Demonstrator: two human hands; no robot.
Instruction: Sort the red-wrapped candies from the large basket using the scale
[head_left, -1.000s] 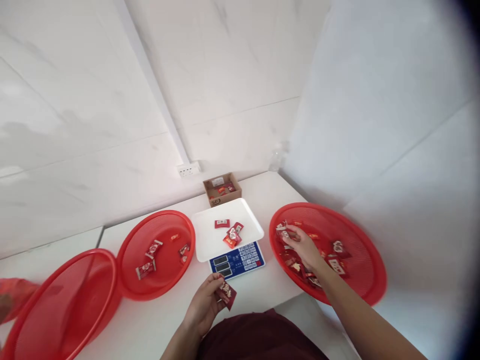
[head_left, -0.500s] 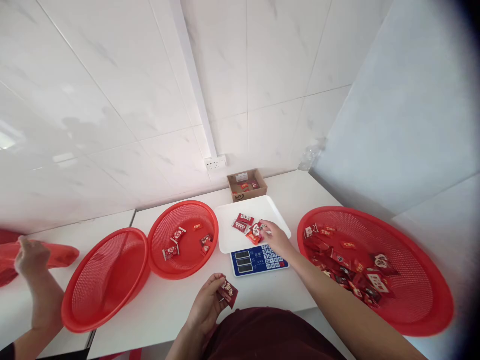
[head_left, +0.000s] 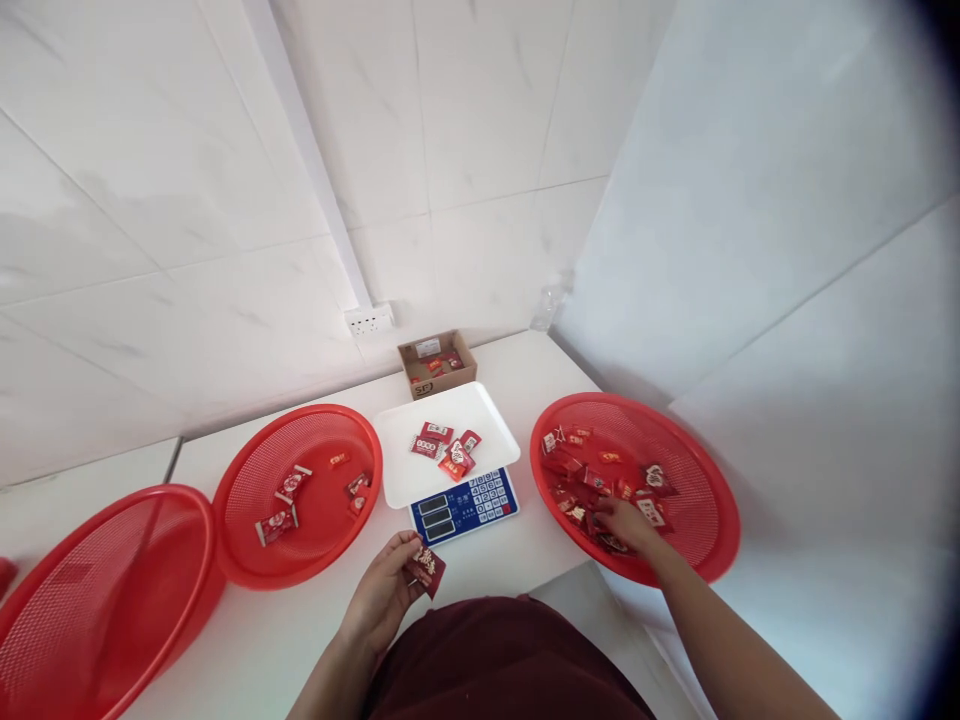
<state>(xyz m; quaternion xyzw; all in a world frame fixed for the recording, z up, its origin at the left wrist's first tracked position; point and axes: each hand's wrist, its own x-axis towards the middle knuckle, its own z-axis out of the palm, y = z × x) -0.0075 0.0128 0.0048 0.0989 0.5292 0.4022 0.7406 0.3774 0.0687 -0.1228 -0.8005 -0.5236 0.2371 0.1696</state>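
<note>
My left hand (head_left: 384,588) is closed on a dark red snack packet (head_left: 427,570) with pale lettering, held in front of the scale's near edge. My right hand (head_left: 626,525) reaches into the right red basket (head_left: 697,480), its fingers down among a pile of small red packets (head_left: 574,485); the fingertips are hidden there. Between the hands stands a weighing scale (head_left: 463,507) with a blue keypad and a white tray (head_left: 401,480). Several red and white packets (head_left: 459,455) lie on that tray, touched by neither hand.
Left of the scale is a red basket (head_left: 315,560) with several packets in it. Another red basket (head_left: 176,620) stands farther left, cut off by the frame. Behind the scale sits a small cardboard box (head_left: 450,380) holding packets, near the wall socket (head_left: 369,320).
My right hand has moved from the scale tray to the right basket. The left hand keeps its packet. With the view turned right, the other person's hand at far left is out of sight.
</note>
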